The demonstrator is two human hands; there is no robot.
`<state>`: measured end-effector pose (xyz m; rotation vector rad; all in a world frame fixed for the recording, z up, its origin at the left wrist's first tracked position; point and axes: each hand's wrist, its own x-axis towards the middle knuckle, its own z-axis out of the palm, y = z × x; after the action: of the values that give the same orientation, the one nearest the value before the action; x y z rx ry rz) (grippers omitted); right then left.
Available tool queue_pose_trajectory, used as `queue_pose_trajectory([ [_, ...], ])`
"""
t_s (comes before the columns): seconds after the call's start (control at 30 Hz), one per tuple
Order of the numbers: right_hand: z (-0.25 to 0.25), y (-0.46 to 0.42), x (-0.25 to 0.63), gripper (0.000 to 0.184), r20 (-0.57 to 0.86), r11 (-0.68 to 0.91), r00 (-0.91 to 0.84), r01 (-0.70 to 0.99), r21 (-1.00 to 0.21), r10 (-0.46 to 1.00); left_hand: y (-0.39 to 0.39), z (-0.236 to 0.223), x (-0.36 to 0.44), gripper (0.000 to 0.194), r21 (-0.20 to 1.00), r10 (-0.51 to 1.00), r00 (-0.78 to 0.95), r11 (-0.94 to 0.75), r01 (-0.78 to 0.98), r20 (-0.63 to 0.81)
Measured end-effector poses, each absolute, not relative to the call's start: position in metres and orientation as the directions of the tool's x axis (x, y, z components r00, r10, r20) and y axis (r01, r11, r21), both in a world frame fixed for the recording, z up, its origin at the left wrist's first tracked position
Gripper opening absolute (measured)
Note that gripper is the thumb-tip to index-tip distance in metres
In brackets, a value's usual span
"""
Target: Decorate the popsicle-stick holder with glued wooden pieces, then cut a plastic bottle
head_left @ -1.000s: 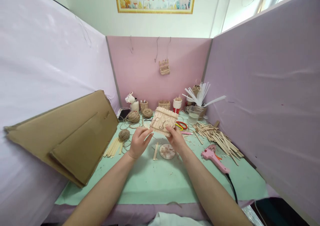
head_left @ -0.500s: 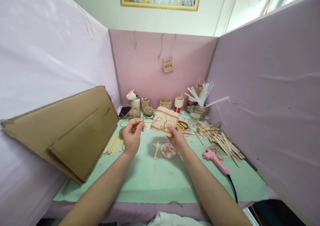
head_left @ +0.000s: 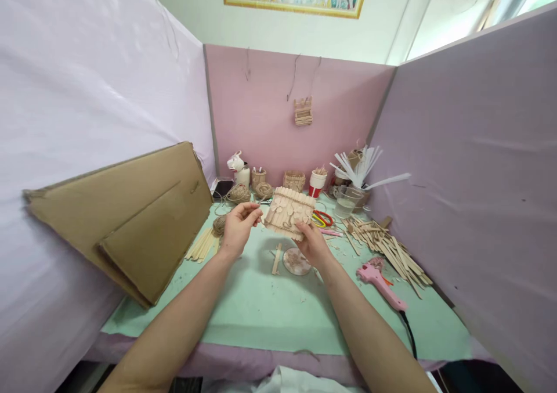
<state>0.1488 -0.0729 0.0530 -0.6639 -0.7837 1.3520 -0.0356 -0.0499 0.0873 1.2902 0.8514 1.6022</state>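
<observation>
Craft-stick panel (head_left: 288, 208) is grasped near one corner by right-hand fingers (head_left: 303, 228), presumably to expose its face, while left-hand fingers (head_left: 249, 208) are pinched alongside, contents indiscernible.

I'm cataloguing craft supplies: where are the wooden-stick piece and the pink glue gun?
Wooden-stick piece (head_left: 288, 209): head view, centre of its visible face.
Pink glue gun (head_left: 383, 287): head view, on its handle.

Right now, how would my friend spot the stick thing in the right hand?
Find the green tabletop, then follow the right arm up to the right hand. It grips a small, pale panel above the tabletop. Unlike the loose sticks piled farther right, the panel's sticks sit side by side, with a cord-like band across near the top.
</observation>
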Motion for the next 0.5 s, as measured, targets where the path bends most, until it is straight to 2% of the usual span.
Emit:
queue_pose_trajectory([
  [0.3,0.0530,-0.0773,0.1491,0.040,0.132,0.078,-0.048,-0.590,-0.803,0.990,-0.0535,0.0868,-0.0350,0.025,0.913,0.907,-0.112,-0.408,-0.002,0.406],
  [0.5,0.0512,-0.0775,0.1493,0.040,0.146,0.062,-0.099,-0.581,-0.811,0.984,-0.0579,0.0879,-0.0349,0.022,0.884,0.882,-0.080,-0.466,-0.017,0.464],
])
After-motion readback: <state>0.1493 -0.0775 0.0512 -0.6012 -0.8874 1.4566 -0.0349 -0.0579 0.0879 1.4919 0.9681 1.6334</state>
